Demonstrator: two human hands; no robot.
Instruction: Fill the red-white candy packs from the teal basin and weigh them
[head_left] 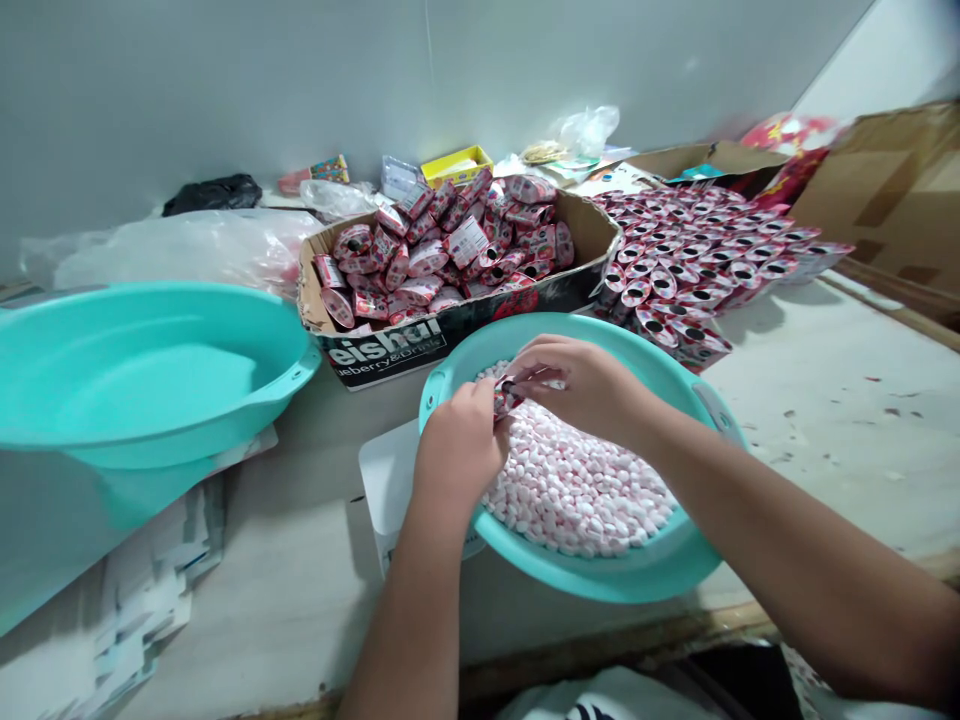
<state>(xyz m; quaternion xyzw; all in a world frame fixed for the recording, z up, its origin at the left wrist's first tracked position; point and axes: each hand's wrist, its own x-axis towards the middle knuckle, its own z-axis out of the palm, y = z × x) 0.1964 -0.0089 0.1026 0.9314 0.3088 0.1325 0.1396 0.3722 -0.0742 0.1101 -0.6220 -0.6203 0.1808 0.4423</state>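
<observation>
My left hand (463,440) is closed around a small red and white printed candy box (507,398), held above the left side of a turquoise basin (592,588). At the box's upper end, the fingers of my right hand (574,380) are bunched together, and what they pinch is hidden. Under both hands, the basin holds a heap of small pale pink and white candies (585,490).
Behind the basin stands an open carton (390,352) full of similar filled boxes. Rows of upright boxes with dark openings (682,260) stand to the right. A second turquoise basin (157,370) is at left, above stacked cards (150,590). Plastic bags (187,250) lie along the wall.
</observation>
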